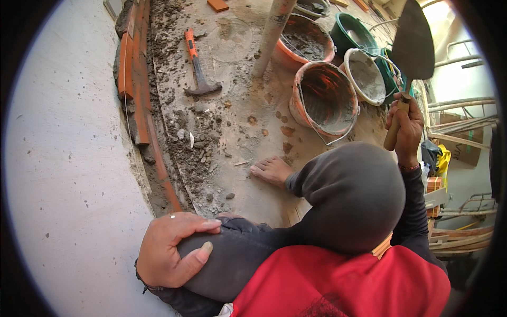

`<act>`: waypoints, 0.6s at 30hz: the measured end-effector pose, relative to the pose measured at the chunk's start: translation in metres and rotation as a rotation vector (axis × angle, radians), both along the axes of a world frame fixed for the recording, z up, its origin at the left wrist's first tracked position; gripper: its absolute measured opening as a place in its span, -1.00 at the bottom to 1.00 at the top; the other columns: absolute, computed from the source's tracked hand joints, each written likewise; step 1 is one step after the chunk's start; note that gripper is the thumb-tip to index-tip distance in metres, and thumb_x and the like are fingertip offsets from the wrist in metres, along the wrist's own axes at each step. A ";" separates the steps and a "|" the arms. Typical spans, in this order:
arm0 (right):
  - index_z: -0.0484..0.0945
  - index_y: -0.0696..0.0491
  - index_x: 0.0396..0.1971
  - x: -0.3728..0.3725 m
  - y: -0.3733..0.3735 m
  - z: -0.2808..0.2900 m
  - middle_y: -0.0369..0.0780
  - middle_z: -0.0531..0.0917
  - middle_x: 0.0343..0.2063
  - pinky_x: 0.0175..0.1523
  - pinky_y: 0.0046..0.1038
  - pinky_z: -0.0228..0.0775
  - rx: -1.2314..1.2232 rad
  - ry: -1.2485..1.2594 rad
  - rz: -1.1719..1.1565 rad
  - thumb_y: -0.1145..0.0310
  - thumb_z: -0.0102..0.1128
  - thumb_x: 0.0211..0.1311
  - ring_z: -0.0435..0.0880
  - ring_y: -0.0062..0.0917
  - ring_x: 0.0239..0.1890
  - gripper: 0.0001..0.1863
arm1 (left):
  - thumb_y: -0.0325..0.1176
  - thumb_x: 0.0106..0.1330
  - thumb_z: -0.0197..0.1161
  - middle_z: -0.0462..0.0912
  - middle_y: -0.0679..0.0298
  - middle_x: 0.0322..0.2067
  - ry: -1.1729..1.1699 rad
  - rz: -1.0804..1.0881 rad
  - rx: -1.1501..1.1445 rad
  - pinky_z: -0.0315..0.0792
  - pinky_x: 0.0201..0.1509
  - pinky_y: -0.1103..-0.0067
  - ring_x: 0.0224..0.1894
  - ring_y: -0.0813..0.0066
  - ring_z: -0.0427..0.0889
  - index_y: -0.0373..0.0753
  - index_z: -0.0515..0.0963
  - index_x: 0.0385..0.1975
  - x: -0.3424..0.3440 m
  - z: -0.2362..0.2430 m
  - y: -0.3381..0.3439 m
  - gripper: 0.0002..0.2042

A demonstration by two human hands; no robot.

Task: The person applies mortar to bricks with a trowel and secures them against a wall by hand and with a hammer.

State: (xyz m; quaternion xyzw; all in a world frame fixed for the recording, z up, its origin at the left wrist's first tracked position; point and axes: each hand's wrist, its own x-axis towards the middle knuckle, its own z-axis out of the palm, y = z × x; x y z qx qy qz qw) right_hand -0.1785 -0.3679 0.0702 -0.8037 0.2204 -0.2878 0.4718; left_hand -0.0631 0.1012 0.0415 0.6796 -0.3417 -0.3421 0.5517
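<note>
My right hand is raised at the right, fingers wrapped round the wooden handle of a trowel. The broad grey blade points upward. My left hand rests over my bent left knee, thumb and fingers apart, holding nothing. Ahead of it, along the white wall, runs a low course of reddish bricks with grey mortar between and beside them. A hammer with an orange and black grip lies on the dusty floor right of the bricks, its metal head toward me.
An orange bucket with mortar-smeared insides stands ahead of my right knee. Behind it are another orange bucket holding mortar, a whitish bucket and a green bucket. A pole rises beside them. Mortar crumbs litter the floor by the bricks.
</note>
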 end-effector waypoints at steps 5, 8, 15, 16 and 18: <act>0.51 0.16 -0.08 -0.005 -0.009 -0.015 -0.34 0.51 -0.48 -0.46 -0.66 0.36 -0.009 -0.091 -0.075 0.52 0.10 0.27 0.45 -0.75 -0.57 -0.77 | -0.31 0.12 0.29 0.74 0.06 -0.28 -0.011 -0.057 0.028 0.56 -0.07 0.43 -0.20 0.14 0.73 -0.37 0.63 -0.13 0.006 0.002 -0.013 -0.65; 0.54 0.13 -0.10 0.034 -0.021 -0.021 -0.35 0.54 -0.47 -0.46 -0.68 0.35 0.043 -0.159 -0.035 0.49 0.20 0.28 0.48 -0.75 -0.56 -0.79 | -0.31 0.11 0.28 0.74 0.07 -0.28 -0.004 -0.035 0.049 0.57 -0.07 0.43 -0.20 0.14 0.73 -0.37 0.64 -0.13 0.002 0.010 -0.020 -0.65; 0.54 0.01 -0.09 0.114 -0.136 -0.111 -0.07 0.68 -0.35 -0.26 -0.15 0.48 -0.809 0.328 -0.038 0.27 0.19 0.23 0.66 -0.12 -0.38 -0.73 | -0.26 0.11 0.26 0.74 0.07 -0.28 -0.001 -0.009 0.199 0.55 -0.04 0.45 -0.21 0.15 0.73 -0.37 0.64 -0.09 0.008 0.017 -0.064 -0.60; 0.53 -0.01 -0.09 0.113 -0.157 -0.124 -0.02 0.67 -0.31 -0.19 -0.07 0.44 -0.818 0.497 0.022 0.23 0.18 0.21 0.63 -0.01 -0.29 -0.70 | -0.25 0.12 0.25 0.74 0.06 -0.28 0.020 0.001 0.233 0.55 -0.03 0.45 -0.20 0.15 0.73 -0.37 0.63 -0.08 0.008 0.015 -0.072 -0.59; 0.51 -0.03 -0.07 0.125 -0.179 -0.145 0.02 0.67 -0.32 -0.09 -0.02 0.42 -0.861 0.546 0.097 0.22 0.16 0.21 0.61 0.05 -0.20 -0.69 | -0.24 0.14 0.23 0.74 0.05 -0.28 0.035 0.078 0.321 0.54 -0.02 0.44 -0.18 0.13 0.73 -0.38 0.63 -0.06 0.003 0.026 -0.082 -0.58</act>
